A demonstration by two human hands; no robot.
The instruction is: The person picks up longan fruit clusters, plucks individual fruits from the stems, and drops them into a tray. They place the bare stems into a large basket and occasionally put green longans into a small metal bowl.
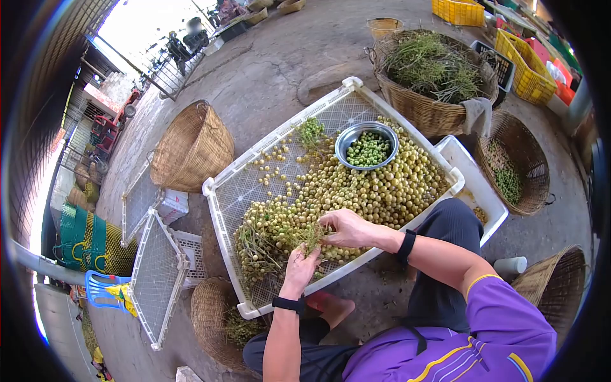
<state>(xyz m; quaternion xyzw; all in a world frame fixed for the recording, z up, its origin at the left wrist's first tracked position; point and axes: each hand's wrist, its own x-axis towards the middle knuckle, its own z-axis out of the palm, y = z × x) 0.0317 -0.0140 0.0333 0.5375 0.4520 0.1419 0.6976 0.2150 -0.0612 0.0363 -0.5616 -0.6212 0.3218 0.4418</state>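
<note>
The left hand [299, 270] and right hand [344, 230] both grasp a stem cluster [310, 237], fingers closed on it; the cluster partly hides the fingertips. It is held above the near side of a white mesh tray [238, 191]. Directly below and left lie tangled stems [258, 240] with fruit attached. Loose round fruits [356, 194] cover the tray's middle and right. Beyond these, a metal bowl [340, 153] stands among them, containing green fruits [368, 149]. Past the tray's far right edge, a wicker basket [407, 105] holds heaped stalks [433, 63]. Farthest, a yellow crate [458, 11] rests on the floor.
</note>
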